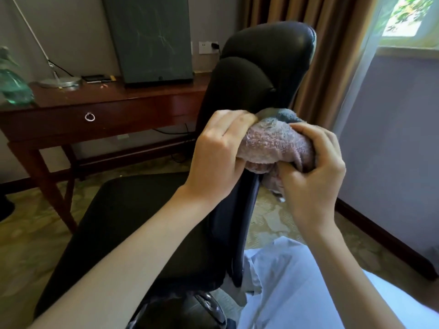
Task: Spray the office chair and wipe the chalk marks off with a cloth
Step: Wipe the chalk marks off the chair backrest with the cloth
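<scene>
At the side edge of the black leather office chair (261,67) backrest, we grip a bunched pinkish-grey terry cloth (278,143) with both hands. Our left hand (221,148) curls over one end and our right hand (313,167) clenches the other, with a tail hanging below. We judge that wiping is the step in hand. Next we must press a clean face of the cloth onto the marked upholstery, though no chalk shows from this angle. A blurred green translucent bottle (14,84), likely the sprayer, stands well apart on the brown wooden desk (118,96).

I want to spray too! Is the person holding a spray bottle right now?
No, the left hand and the right hand both grip the cloth against the back of the chair.
</scene>
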Motion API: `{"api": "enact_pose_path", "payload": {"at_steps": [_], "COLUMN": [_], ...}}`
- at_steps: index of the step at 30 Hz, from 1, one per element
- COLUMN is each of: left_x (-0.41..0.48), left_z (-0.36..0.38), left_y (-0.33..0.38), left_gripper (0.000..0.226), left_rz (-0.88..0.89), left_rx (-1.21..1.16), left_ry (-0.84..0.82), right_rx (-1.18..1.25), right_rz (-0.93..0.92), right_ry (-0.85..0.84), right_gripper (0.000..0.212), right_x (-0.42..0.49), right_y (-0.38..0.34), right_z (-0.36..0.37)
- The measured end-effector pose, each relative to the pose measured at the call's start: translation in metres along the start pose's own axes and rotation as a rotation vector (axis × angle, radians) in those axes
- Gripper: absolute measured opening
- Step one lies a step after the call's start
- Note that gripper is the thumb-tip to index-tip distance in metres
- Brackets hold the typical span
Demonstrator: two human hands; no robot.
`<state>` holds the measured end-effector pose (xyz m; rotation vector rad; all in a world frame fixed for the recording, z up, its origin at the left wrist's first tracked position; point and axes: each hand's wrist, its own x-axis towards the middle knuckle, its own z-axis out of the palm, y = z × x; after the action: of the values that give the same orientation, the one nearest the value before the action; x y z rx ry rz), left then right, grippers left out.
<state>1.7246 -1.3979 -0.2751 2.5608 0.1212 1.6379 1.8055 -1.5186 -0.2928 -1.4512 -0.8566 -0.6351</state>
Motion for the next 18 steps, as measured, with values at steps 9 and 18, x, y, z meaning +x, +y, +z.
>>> {"api": "enact_pose_path", "payload": {"at_steps": [9, 18], "left_x": [-0.076, -0.173], "left_z": [0.017, 0.05], "left_y": [-0.008, -0.014], "left_gripper": [0.028, 0.019], "left_rz": [-0.033, -0.143], "left_rx": [-0.064, -0.04], "left_ry": [-0.136, -0.159], "right_rx": [0.078, 0.116], "right_rz": [0.139, 0.491], "right_ry": [-0.074, -0.076], "right_gripper": [0.053, 0.056], "right_x": [-0.072, -0.166], "right_y": [0.042, 0.086], "right_z": [0.008, 0.023]}}
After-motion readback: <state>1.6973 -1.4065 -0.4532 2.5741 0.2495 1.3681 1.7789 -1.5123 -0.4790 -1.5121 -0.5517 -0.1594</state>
